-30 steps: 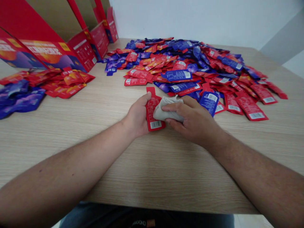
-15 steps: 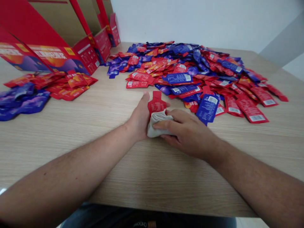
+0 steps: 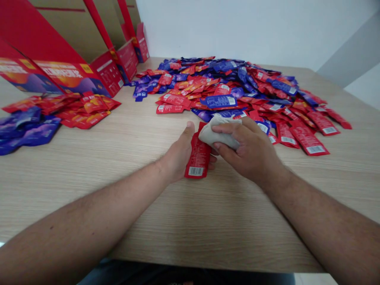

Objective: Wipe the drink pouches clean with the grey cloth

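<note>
My left hand [image 3: 181, 152] holds a red sachet [image 3: 198, 156], its printed side with the barcode facing up and its narrow spout end pointing away from me. The fingers pass beneath the sachet, with their tips showing at its right edge. In my right hand [image 3: 247, 146] is a folded white cloth [image 3: 219, 130], pressed against the upper part of the sachet and covering some of its spout end. Just beyond both hands lies a large heap of red and blue sachets [image 3: 219, 101].
At the left are smaller piles of red sachets [image 3: 86, 111] and blue sachets [image 3: 28, 128]. Behind them stand open red cardboard boxes [image 3: 68, 75] in a row. A white wall [image 3: 225, 27] rises behind the wooden table [image 3: 142, 221].
The cloth in my right hand has moved from the lower part of the sachet up to its spout end, uncovering the barcode. My left hand keeps its hold.
</note>
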A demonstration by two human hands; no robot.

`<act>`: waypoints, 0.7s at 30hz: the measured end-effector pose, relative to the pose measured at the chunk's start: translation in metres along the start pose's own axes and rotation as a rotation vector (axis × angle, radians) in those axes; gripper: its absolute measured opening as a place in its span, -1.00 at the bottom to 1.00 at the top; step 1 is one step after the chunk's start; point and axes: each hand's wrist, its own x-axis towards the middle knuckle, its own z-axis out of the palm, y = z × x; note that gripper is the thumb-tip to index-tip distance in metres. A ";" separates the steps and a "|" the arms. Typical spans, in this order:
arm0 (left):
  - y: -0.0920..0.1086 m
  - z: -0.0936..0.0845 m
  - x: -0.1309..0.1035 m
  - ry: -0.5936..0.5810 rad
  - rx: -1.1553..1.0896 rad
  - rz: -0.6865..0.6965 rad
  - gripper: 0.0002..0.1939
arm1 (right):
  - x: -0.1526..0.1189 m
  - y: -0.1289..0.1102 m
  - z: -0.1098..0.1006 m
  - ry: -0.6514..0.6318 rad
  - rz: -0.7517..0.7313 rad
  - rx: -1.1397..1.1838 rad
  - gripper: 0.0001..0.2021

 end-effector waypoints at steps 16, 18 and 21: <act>0.002 -0.001 -0.002 -0.028 0.073 -0.046 -0.07 | 0.001 0.006 -0.001 -0.041 0.036 -0.006 -0.66; 0.002 -0.002 -0.002 -0.047 0.086 -0.050 -0.07 | 0.002 0.008 -0.001 -0.011 0.070 -0.011 -0.66; 0.002 -0.003 -0.003 -0.028 0.106 -0.031 -0.06 | 0.001 0.007 -0.001 -0.054 0.023 0.019 -0.64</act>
